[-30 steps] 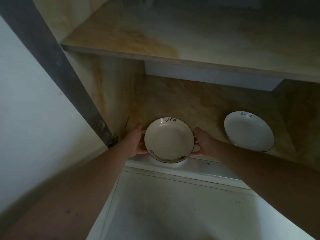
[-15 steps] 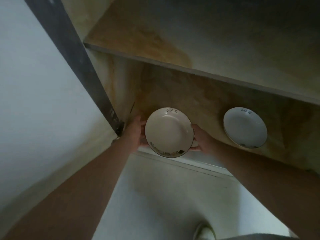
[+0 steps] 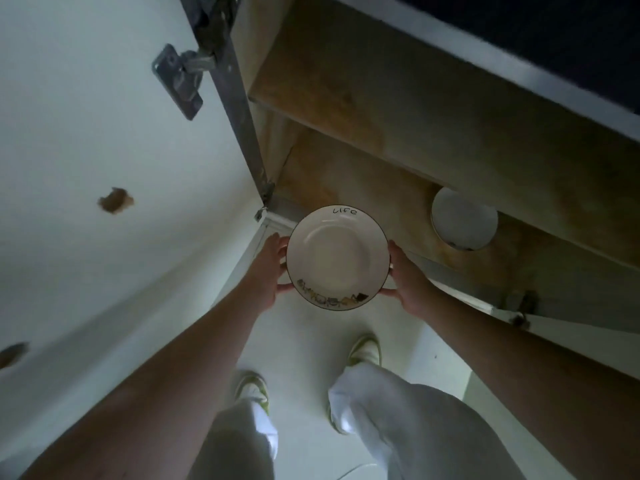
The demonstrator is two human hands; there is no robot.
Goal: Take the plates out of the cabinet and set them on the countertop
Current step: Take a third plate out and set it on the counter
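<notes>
Head view: left hand [image 3: 266,271] and right hand [image 3: 408,282] fingers grip white plate [image 3: 337,256] by its rim.

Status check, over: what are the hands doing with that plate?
Left hand, right hand gripping white dark-rimmed plate by opposite edges. Second white plate on wooden cabinet shelf. Nothing blocking.

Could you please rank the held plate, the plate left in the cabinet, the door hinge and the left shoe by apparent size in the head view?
1. Held plate, clearly largest, though nearest.
2. Plate in the cabinet, partly hidden.
3. Door hinge and left shoe look alike; unranked.
</notes>
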